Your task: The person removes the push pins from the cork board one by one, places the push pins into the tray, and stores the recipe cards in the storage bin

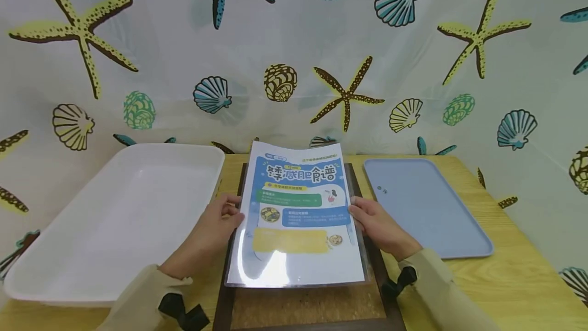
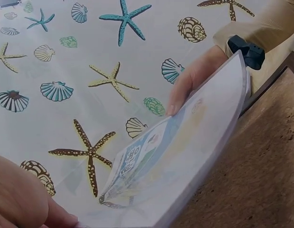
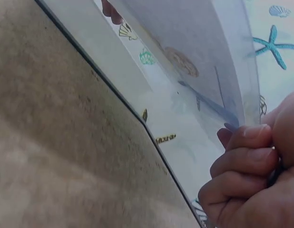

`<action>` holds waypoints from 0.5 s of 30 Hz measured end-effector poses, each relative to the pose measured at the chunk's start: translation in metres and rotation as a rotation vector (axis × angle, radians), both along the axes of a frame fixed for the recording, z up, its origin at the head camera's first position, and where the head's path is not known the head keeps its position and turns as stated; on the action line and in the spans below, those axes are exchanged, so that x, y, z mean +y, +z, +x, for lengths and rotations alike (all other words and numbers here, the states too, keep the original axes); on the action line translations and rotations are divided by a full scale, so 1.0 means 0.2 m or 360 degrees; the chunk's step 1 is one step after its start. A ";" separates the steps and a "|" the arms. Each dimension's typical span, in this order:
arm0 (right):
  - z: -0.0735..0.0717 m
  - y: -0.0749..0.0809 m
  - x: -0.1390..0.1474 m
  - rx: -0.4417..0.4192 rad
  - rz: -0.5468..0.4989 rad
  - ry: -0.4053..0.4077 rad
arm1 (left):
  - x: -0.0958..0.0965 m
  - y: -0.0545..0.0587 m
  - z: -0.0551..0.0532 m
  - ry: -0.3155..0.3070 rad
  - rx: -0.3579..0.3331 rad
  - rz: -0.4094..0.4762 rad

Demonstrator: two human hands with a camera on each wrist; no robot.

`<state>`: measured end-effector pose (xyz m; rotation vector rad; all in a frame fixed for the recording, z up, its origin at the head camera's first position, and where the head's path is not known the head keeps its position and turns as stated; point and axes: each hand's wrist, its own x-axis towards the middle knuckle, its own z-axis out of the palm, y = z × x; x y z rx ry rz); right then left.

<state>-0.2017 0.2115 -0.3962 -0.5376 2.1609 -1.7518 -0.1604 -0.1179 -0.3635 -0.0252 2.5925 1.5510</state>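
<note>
A printed poster (image 1: pixel 300 241) in a glossy clear sleeve, blue, green and yellow with large Chinese lettering, is held above a dark-framed cork board (image 1: pixel 308 306). My left hand (image 1: pixel 220 222) pinches its left edge and my right hand (image 1: pixel 381 223) grips the right edge, both at about mid-height. The right wrist view shows the fingers of the right hand (image 3: pixel 247 173) curled at the sleeve's edge. Seen side-on in the left wrist view, the sleeve (image 2: pixel 209 123) bows and stands apart from the cork surface. Most of the board is hidden behind the poster.
To the left lies a large white tray (image 1: pixel 138 208), close beside the left forearm. A smaller blue tray (image 1: pixel 427 203) sits to the right on the wooden table (image 1: pixel 496 280). Behind the table hangs a white curtain (image 1: pixel 257 40) printed with starfish and shells.
</note>
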 end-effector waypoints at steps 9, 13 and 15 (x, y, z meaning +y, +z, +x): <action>-0.04 0.05 -0.18 -0.0015 0.0053 0.0036 | -0.16 0.04 0.01 0.0041 -0.0043 -0.0157; -0.06 0.07 -0.25 -0.0041 0.0054 0.0024 | -0.23 0.05 0.01 0.0005 -0.0040 -0.0250; -0.08 0.07 -0.29 -0.0033 0.0067 0.0002 | -0.27 0.06 0.01 -0.0031 -0.0037 -0.0295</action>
